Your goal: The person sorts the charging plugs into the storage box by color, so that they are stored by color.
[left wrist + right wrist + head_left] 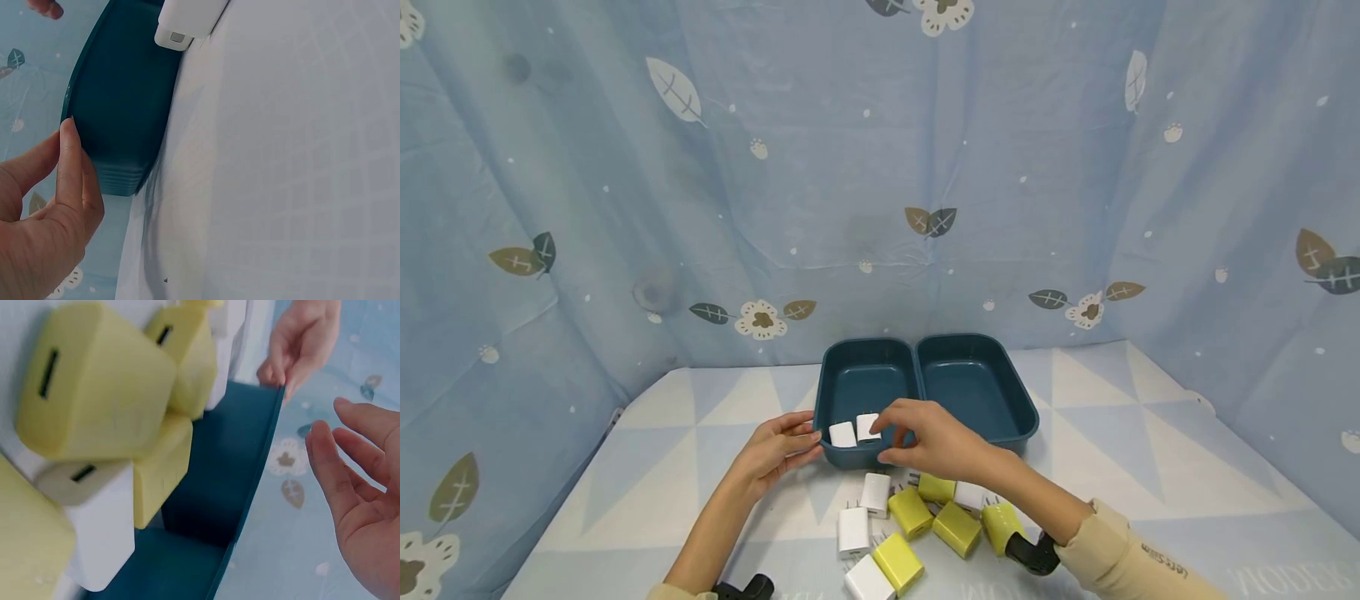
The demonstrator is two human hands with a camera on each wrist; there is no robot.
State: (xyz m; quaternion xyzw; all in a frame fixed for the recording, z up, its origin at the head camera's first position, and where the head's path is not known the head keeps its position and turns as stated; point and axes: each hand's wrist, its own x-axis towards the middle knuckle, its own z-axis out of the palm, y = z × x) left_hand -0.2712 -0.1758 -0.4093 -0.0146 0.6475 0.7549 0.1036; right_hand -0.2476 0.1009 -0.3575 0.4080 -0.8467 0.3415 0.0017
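A dark teal box with two compartments (853,457) stands on the table. My left hand (781,450) pinches its rim at the near left corner, as the left wrist view shows from close by. Inside the left compartment, two white charger plugs (842,435) lie side by side at the near wall. Over that wall hovers my right hand (936,437), its fingertips beside the right one of these white plugs (867,427). In the right wrist view, this hand (365,481) has its thumb and fingers spread apart with nothing between them.
Loose yellow charger plugs (957,529) and white charger plugs (853,533) lie close together before the box, some with prongs showing. The right forearm passes above them. A patterned cloth (647,475) covers the table. Behind the box hangs a blue curtain (850,167).
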